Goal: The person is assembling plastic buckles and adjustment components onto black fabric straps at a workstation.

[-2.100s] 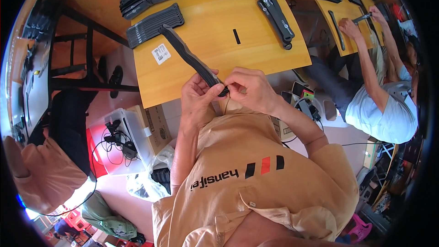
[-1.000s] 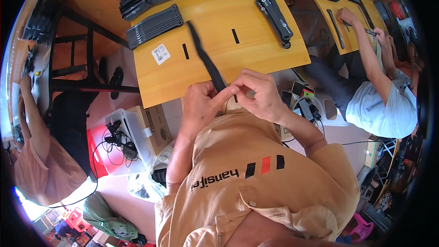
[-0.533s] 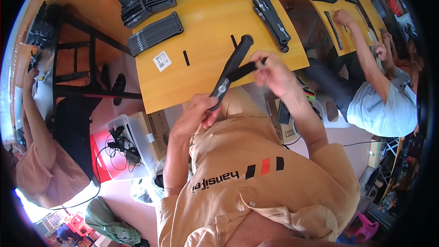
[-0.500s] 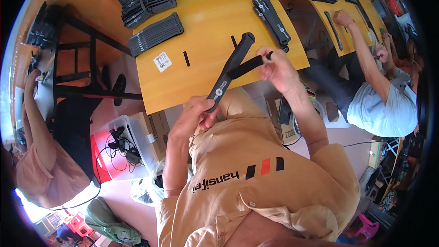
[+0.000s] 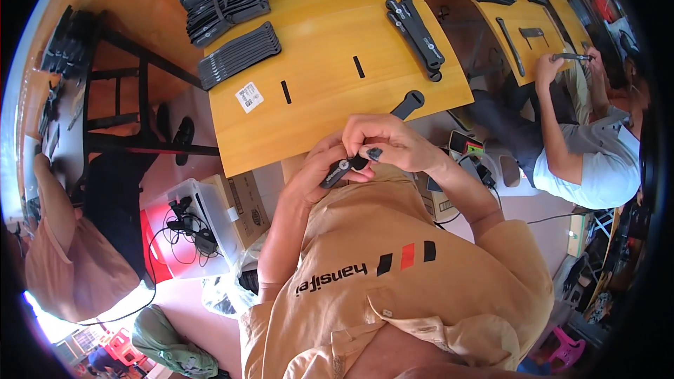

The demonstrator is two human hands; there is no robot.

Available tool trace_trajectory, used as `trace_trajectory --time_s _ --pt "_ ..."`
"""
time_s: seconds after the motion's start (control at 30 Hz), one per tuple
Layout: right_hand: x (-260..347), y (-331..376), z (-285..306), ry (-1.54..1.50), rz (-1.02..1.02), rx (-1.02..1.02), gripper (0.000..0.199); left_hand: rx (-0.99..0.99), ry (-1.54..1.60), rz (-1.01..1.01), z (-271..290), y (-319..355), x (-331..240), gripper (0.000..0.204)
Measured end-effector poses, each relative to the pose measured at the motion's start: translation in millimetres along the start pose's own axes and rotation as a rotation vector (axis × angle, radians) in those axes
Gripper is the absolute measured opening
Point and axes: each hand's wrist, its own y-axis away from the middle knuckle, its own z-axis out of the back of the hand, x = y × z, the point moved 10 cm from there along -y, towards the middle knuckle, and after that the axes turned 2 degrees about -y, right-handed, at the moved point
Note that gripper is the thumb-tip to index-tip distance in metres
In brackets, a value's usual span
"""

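Observation:
A long black flat bar (image 5: 407,104) with a round end runs from my hands up over the near edge of the yellow table (image 5: 330,35). My left hand (image 5: 319,168) grips its lower end, where a small silver fitting shows. My right hand (image 5: 390,144) closes over the bar just above, fingertips pinching a small dark piece against it. Both hands are held close to my chest, in front of the table edge.
On the table lie two joined black bars (image 5: 415,27), two short black strips (image 5: 358,67), a white label (image 5: 248,96) and stacks of black bars (image 5: 239,52). A seated person (image 5: 583,147) works at the right table. A clear bin with cables (image 5: 193,224) stands below left.
The bar swung from pointing up-left to up-right, and my right hand slid from the bar's far end back down to meet my left hand near my chest.

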Motion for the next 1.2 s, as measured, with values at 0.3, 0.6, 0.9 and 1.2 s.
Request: trace_trajectory --time_s 0.3,0.6,0.9,1.2 --pt "-10.5 22.3 64.4 -0.087 -0.132 -0.457 0.005 -0.035 -0.174 -0.138 4.0 10.9 -12.9 0.037" --pt "-5.7 14.0 64.7 0.427 -0.198 -0.392 0.028 -0.258 -0.263 -0.216 19.3 7.1 -17.6 0.032" --pt "-79.1 28.2 36.7 -0.21 -0.508 -0.424 0.018 -0.641 -0.717 -0.629 22.3 24.8 -60.3 0.036" --pt "-102.5 18.2 3.2 -0.682 -0.532 -0.195 0.017 -0.664 -1.172 -0.688 19.4 46.4 -74.0 0.039"
